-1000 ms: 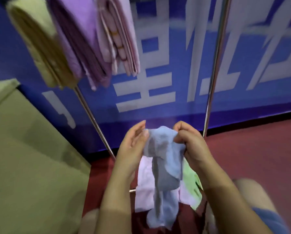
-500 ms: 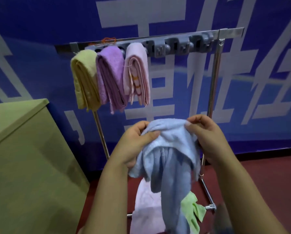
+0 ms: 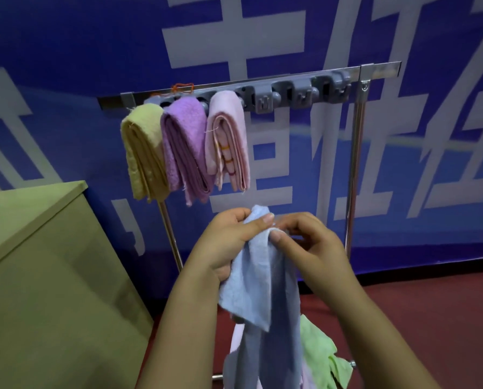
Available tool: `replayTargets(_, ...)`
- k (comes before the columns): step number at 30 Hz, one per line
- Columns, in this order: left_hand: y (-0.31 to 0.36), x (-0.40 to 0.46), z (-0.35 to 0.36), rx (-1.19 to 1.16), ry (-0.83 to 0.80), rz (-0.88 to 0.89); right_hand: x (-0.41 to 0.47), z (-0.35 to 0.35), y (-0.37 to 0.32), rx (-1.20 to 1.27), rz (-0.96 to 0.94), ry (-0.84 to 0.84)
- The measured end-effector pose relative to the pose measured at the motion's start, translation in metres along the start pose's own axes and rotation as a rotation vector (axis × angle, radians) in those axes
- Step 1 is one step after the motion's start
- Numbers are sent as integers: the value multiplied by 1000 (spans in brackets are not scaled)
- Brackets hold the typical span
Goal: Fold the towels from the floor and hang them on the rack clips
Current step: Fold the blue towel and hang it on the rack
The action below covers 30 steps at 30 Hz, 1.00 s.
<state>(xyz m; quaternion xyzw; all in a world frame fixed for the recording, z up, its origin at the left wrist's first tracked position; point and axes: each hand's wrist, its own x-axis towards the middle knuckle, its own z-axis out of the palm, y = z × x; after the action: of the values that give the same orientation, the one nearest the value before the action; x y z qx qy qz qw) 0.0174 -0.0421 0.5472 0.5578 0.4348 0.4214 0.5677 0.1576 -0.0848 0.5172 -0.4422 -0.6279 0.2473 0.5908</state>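
**Blue towel pinched at the top, below the rack**

Behind everything hangs a blue banner (image 3: 66, 66) with large white characters; they are cropped and I cannot read them. Dark red floor (image 3: 431, 318) runs along the near right, and an olive-green cabinet (image 3: 38, 276) fills the near left.

My left hand (image 3: 229, 242) is closed on the upper edge of the blue towel (image 3: 265, 304), thumb pressed on the near side and fingers curled behind the cloth. My right hand (image 3: 310, 248) is just beside it, thumb and fingertips pinched together on the same top edge; its grip on the cloth is partly blurred, so I cannot tell how much fabric it has. The towel hangs down between my forearms, bunched and doubled over, and its lower end is cut off by the bottom of the view.

Farther back, the metal rack (image 3: 355, 164) carries a grey clip bar (image 3: 305, 92). Three folded towels hang at its left end: a yellow towel (image 3: 143, 153), a purple towel (image 3: 184, 147) and a pink towel (image 3: 229, 138), touching side by side. Their clips are hidden behind the cloth. Three clips to the right show bare.

Near the floor, a green towel (image 3: 321, 357) shows to the right of the blue one, and a strip of pale pink cloth (image 3: 236, 338) shows on its left, mostly hidden.
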Motion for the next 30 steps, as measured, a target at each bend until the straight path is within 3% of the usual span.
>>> replayTargets(3, 1, 0, -6, 82, 21, -19, 8, 4, -6, 15, 79, -12)
replayTargets(5, 0, 1, -9, 243, 172, 11, 17, 5, -12, 41, 112, 30)
replayTargets(8, 2, -4, -15, 327, 423, 238, 30, 6, -18, -39, 130, 1)
replayTargets(10, 8, -13, -17, 244, 288, 335, 33, 9, -22, -80, 141, -72)
replayTargets(12, 8, -19, -15, 297, 51, 305, 36, 12, -27, -19, 160, -104)
replayTargets(14, 2, -20, -15, 386, -49, 257, 39, 11, -32, 17, 176, -137)
replayTargets(21, 4, -21, -34, 661, 248, 383, 52, -10, -43, 21, 217, -120)
replayTargets(24, 3, -23, -55, 549, 192, 351, 55, -21, -41, 90, 242, -41)
replayTargets(28, 2, -25, -66, 31, 233, 356, 57, -27, -38, 110, 255, 18)
replayTargets(30, 5, -23, -64, -78, 196, 422, 55, -25, -40, 120, 249, -12)
